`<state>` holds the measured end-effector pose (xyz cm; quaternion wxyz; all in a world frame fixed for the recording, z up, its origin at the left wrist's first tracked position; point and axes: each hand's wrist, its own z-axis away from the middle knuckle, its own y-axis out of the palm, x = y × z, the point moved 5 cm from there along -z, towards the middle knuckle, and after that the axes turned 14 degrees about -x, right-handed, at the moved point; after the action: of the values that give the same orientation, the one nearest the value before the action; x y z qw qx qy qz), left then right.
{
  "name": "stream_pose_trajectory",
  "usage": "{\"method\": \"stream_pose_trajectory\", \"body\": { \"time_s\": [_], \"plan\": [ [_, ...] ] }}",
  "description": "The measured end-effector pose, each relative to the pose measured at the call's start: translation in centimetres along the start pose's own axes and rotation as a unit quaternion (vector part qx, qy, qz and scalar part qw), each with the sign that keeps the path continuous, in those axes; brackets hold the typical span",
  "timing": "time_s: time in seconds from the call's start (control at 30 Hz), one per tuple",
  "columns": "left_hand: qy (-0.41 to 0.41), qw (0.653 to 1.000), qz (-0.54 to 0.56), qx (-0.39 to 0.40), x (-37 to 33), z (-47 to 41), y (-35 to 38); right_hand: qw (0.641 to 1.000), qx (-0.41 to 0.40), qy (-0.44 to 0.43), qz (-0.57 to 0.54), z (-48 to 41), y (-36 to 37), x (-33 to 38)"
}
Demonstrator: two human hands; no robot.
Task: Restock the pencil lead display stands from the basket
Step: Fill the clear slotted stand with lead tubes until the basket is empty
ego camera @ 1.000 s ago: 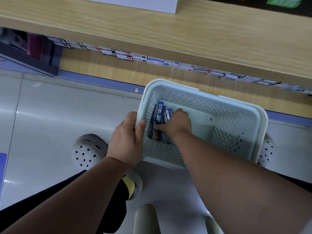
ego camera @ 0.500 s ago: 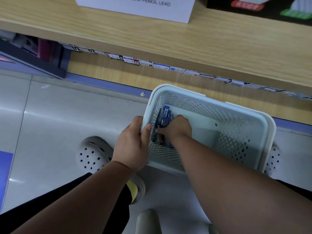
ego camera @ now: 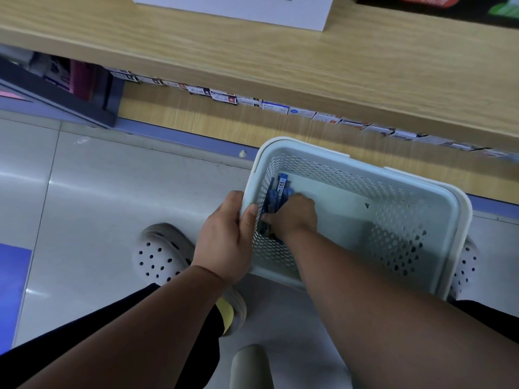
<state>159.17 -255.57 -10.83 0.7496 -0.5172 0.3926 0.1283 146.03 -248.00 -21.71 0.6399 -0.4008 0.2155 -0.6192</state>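
One white card sign [ego camera: 230,9], top centre on the light wooden shelf [ego camera: 168,57], reads "LEAD"; rest cut off. Left hand [ego camera: 224,237] grips the left rim of the pale perforated plastic basket [ego camera: 462,220], thumb over the wall. Slim blue pencil lead packs [ego camera: 282,186] lie in the basket's left end, one marked "HB", long axes running up-frame toward the shelf. Right hand [ego camera: 292,217] curls its fingers round them.

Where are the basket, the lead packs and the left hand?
basket [ego camera: 309,148]: head view, far rim.
lead packs [ego camera: 281,184]: head view, HB label of top pack.
left hand [ego camera: 224,240]: head view, back of hand.
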Motion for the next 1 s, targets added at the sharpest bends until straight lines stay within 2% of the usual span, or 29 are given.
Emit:
{"method": "stream_pose_trajectory", "body": {
  "time_s": [0.1,0.37,1.0],
  "plan": [
    [0.000,1.000,-0.004,0.000,-0.06,-0.06,-0.04,0.998,-0.015,0.028,-0.045,-0.28,-0.51,-0.38],
    [-0.004,1.000,0.007,0.003,-0.02,-0.03,0.03,0.995,0.000,0.063,-0.079,-0.65,-0.14,-0.68],
    [-0.007,1.000,-0.006,0.001,-0.13,-0.12,0.00,0.987,-0.012,0.060,-0.148,-0.76,0.21,-0.24]
  ]
}}
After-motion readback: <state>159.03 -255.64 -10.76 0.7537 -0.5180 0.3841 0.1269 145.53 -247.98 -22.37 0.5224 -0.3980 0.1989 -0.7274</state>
